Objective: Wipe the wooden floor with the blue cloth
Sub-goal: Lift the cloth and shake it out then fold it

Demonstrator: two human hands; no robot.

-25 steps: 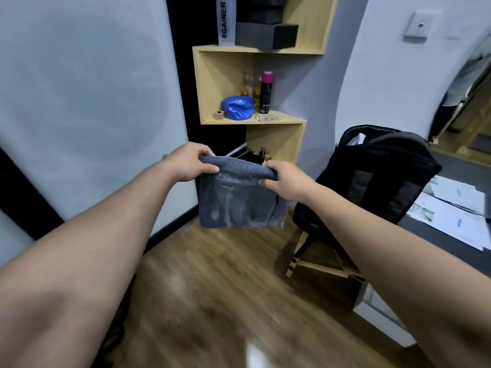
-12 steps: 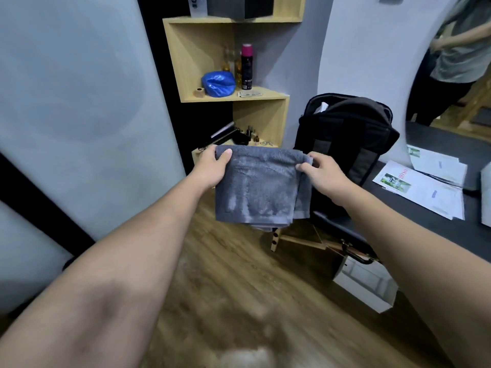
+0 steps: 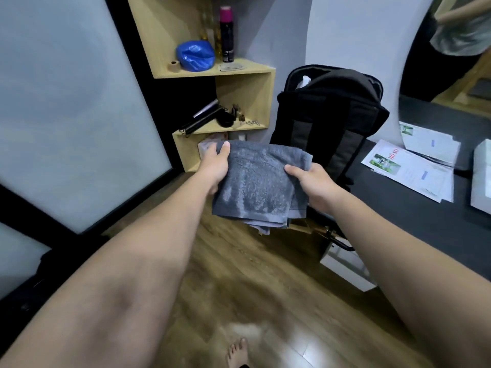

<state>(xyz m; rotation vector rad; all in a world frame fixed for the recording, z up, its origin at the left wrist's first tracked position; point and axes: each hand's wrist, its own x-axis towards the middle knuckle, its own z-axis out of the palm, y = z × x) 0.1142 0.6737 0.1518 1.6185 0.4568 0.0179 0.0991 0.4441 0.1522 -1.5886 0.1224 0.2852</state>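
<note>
A folded grey-blue cloth hangs in the air in front of me, above the wooden floor. My left hand grips its left edge, thumb on top. My right hand holds its right edge, thumb laid on the front face. Looser layers of the cloth droop below the fold. The cloth is well off the floor. A bare foot shows at the bottom edge.
A wooden corner shelf with a blue bag, a spray can and small items stands ahead. A black backpack sits on a stool at right, beside a dark table with papers. A frosted glass panel lies left.
The view tilted down and moved closer. Both hands brought the cloth lower and flatter, from hanging vertically to lying more face up. My foot has come into view.
</note>
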